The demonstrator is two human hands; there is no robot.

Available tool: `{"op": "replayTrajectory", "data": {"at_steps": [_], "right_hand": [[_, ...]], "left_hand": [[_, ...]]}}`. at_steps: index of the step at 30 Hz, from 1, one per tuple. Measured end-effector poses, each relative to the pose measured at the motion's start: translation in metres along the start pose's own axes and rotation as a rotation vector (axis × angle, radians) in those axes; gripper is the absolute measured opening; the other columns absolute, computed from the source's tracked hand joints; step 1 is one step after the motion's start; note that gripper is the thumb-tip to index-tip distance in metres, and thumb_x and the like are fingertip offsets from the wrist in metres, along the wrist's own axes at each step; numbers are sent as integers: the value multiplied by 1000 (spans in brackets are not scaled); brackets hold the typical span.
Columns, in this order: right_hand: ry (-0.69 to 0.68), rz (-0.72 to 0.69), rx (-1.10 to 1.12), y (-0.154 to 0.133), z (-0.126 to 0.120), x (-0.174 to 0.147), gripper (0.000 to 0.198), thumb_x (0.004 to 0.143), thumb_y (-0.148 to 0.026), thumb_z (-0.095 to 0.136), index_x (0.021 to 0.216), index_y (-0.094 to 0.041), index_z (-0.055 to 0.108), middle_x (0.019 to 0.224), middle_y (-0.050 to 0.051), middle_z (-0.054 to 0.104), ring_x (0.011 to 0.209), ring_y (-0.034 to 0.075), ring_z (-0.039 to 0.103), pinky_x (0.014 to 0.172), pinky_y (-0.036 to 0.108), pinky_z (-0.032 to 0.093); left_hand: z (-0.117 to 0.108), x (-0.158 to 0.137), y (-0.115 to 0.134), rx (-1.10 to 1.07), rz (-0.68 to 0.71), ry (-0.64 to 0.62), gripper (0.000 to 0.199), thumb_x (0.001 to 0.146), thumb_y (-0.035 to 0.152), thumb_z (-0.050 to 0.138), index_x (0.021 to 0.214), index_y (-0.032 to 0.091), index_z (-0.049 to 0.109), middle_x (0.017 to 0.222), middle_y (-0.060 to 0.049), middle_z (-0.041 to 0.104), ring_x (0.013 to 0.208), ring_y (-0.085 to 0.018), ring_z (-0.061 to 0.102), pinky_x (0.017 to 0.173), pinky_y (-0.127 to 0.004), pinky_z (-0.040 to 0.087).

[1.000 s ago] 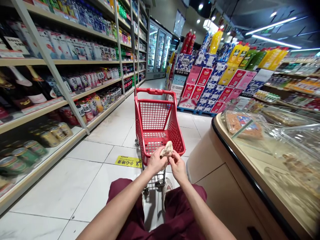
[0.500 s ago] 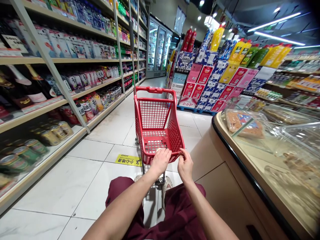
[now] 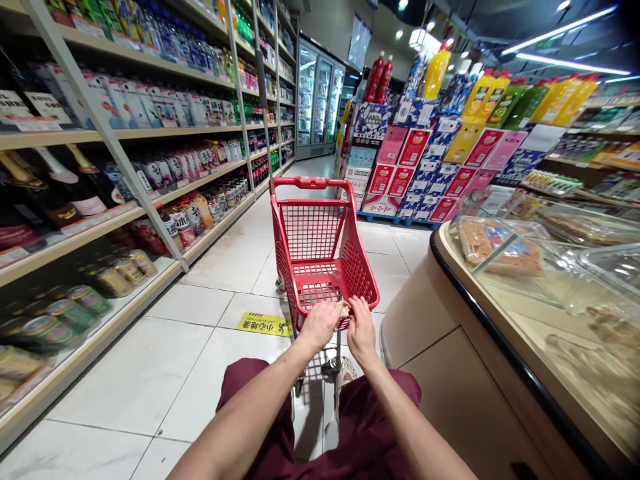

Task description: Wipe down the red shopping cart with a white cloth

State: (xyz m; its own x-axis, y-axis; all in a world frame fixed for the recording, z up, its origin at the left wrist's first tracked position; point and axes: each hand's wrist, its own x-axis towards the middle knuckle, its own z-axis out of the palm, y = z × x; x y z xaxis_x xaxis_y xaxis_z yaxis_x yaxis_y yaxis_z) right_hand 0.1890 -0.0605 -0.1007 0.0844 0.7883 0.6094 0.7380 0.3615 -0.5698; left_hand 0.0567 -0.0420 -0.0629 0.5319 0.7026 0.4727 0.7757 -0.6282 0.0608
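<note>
The fingers of the left hand pinch a small pale piece over the near rim of the red cart; the right hand's fingers curl narrowly beside it, contact unclear. Open floor separates cart and shelves, while the display case's dark edge stands nearer at right. White tiles, bearing a yellow sign, reach stacked boxes.

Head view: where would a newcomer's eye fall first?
The bright red plastic shopping cart, centre, dominates. At its near rim, a small off-white lump shows between the bare left hand and bare right hand. Beyond, to the right, rises a stack of red, pink and blue-white boxes topped with red, yellow and green bottles.
</note>
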Motion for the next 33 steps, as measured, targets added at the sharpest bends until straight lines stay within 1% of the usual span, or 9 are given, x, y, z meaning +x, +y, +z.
{"op": "replayTrajectory", "data": {"at_steps": [3, 7, 11, 14, 17, 21, 24, 29, 33], "right_hand": [[-84, -68, -43, 11, -9, -1, 49, 76, -6, 31, 121, -16, 49, 124, 9, 51, 124, 20, 37, 102, 47, 33], [-114, -107, -13, 13, -11, -4, 50, 77, -6, 32, 123, -16, 47, 126, 8, 50, 126, 19, 34, 102, 45, 34], [-32, -42, 40, 2, -1, -7, 51, 79, -8, 31, 128, -16, 41, 128, 9, 48, 127, 19, 33, 101, 44, 36], [-88, -65, 25, 6, -4, -5, 46, 83, -16, 34, 129, -17, 40, 127, 9, 48, 126, 22, 34, 100, 46, 36], [-133, -79, 5, 20, -12, 2, 44, 86, -23, 35, 128, -17, 41, 127, 9, 48, 126, 22, 34, 102, 47, 33], [-133, -53, 30, 42, -21, 11, 42, 87, -27, 32, 126, -17, 44, 126, 8, 50, 125, 21, 34, 104, 44, 32], [-144, -61, 35, 63, -28, 21, 41, 87, -30, 31, 122, -16, 49, 122, 8, 53, 126, 20, 34, 103, 44, 32], [-227, 51, -136, 94, -53, 48, 44, 87, -34, 29, 119, -15, 51, 129, 11, 47, 129, 23, 28, 102, 49, 28], [-191, 243, -329, 75, -68, 49, 44, 88, -35, 26, 120, -17, 51, 138, 11, 34, 130, 27, 23, 100, 57, 22]], "left_hand": [[-16, -11, -14, -4, 3, -6, 24, 86, 27, 37, 98, 19, 56, 83, -3, 64, 78, -15, 56, 72, -31, 45], [-37, -28, -30, 12, -41, 2, 27, 88, 24, 30, 91, 17, 57, 94, -5, 64, 89, -17, 56, 89, -39, 38], [-22, -8, -7, -2, -27, -27, 24, 87, 26, 35, 89, 16, 57, 93, -6, 64, 87, -16, 57, 80, -32, 42], [-11, 9, 1, -10, 13, -73, 18, 84, 25, 42, 92, 17, 56, 84, -4, 65, 79, -15, 58, 72, -30, 42], [-17, 7, -20, -5, 38, -116, 17, 82, 24, 46, 95, 20, 56, 73, 0, 63, 72, -14, 57, 78, -31, 39], [-31, -6, -41, 15, 24, -136, 15, 83, 19, 41, 89, 18, 55, 73, 0, 62, 70, -12, 57, 79, -30, 38], [-25, 0, -22, 29, 51, -124, 11, 81, 19, 44, 83, 17, 55, 71, 0, 62, 68, -13, 56, 73, -29, 38], [-3, 27, 35, 45, 208, -78, 13, 82, 20, 43, 81, 16, 55, 74, -3, 63, 69, -13, 57, 77, -31, 37], [0, 34, 41, 38, 366, -39, 18, 85, 23, 39, 87, 17, 56, 78, -1, 64, 74, -12, 56, 86, -31, 32]]}}
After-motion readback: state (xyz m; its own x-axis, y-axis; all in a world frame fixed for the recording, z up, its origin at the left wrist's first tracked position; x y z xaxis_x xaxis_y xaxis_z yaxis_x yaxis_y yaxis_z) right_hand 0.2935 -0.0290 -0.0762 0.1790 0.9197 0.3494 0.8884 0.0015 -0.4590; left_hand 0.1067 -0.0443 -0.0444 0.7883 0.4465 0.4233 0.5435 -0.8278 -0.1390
